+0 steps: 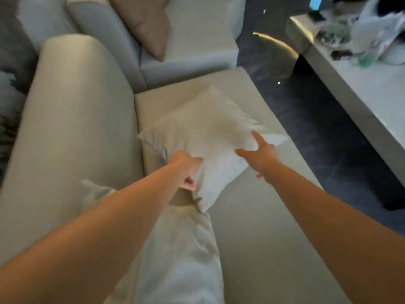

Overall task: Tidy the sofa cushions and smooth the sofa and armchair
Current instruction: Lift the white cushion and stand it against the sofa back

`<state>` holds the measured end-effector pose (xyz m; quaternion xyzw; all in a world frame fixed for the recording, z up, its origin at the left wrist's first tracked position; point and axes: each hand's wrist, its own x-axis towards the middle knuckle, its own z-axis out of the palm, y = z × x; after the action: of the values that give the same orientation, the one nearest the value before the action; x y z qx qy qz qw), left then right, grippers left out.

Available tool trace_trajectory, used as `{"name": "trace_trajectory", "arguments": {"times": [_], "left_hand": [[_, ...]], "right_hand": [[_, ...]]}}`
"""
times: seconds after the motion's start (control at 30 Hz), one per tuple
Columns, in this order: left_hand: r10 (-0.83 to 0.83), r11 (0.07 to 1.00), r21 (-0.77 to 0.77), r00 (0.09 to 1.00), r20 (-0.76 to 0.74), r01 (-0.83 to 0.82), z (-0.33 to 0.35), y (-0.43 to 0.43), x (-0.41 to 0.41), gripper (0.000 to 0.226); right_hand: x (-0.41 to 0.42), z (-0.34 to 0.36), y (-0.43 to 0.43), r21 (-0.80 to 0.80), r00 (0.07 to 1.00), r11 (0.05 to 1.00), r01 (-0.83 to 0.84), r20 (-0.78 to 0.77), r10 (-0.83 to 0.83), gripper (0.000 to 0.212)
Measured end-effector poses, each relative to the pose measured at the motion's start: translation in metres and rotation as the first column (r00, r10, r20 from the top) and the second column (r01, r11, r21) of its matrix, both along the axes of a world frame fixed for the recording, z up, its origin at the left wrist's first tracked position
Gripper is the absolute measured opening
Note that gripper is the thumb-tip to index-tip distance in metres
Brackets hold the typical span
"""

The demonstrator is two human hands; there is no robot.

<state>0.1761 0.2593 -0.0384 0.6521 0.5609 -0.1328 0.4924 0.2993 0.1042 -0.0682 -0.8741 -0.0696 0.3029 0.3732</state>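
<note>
Head view: a pale cushion (210,137) is seen at the centre of the frame, turned corner-on like a diamond and lifted at its near edge above the sofa seat (252,216). It is gripped along its lower left edge by the left hand (186,170), whose fingers are curled under the fabric with the thumb on top. The right hand (258,155) is laid against the lower right edge with fingers spread and the forefinger stretched out; whether anything is pinched there cannot be told. Held from both sides like this, the cushion is judged to be in the middle of being squared and set back against the sofa backrest (72,119) at the left of the frame.

A second pale cushion (186,249) lies in the lower centre, its top just under the held one, and may be disturbed by it. At the upper centre an armchair (192,47) is seen with a brown cushion (144,23) leaning in its corner, not yet attended to. A cluttered low table (361,88) stands at the upper right, well apart across the dark floor (317,128).
</note>
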Motion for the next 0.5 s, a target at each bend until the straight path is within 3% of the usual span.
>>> {"name": "trace_trajectory", "arguments": {"times": [0.07,0.17,0.23,0.33,0.5], "left_hand": [[0.0,1.0,-0.012,0.999,-0.048,0.0,-0.032,0.011,0.017,0.094],[-0.02,0.999,0.03,0.999,-0.032,0.021,-0.081,0.018,0.032,0.122],[0.043,0.991,0.125,0.999,0.032,-0.047,-0.113,0.016,0.036,0.116],[-0.051,0.922,0.386,0.995,0.084,0.015,-0.14,0.011,0.04,0.087],[-0.06,0.951,0.31,0.984,0.168,0.005,-0.101,0.021,0.041,0.076]], "right_hand": [[0.021,-0.018,0.015,-0.154,0.992,0.982,-0.108,0.046,0.116,0.094],[0.031,-0.066,0.027,-0.035,0.996,0.999,-0.022,-0.093,0.019,0.102],[0.025,-0.099,0.031,0.107,0.986,0.987,0.12,-0.132,-0.105,0.096],[0.015,-0.131,0.032,0.231,0.971,0.944,0.237,-0.088,-0.222,0.087],[0.019,-0.108,0.05,0.208,0.946,0.929,0.308,-0.173,-0.275,0.088]]}}
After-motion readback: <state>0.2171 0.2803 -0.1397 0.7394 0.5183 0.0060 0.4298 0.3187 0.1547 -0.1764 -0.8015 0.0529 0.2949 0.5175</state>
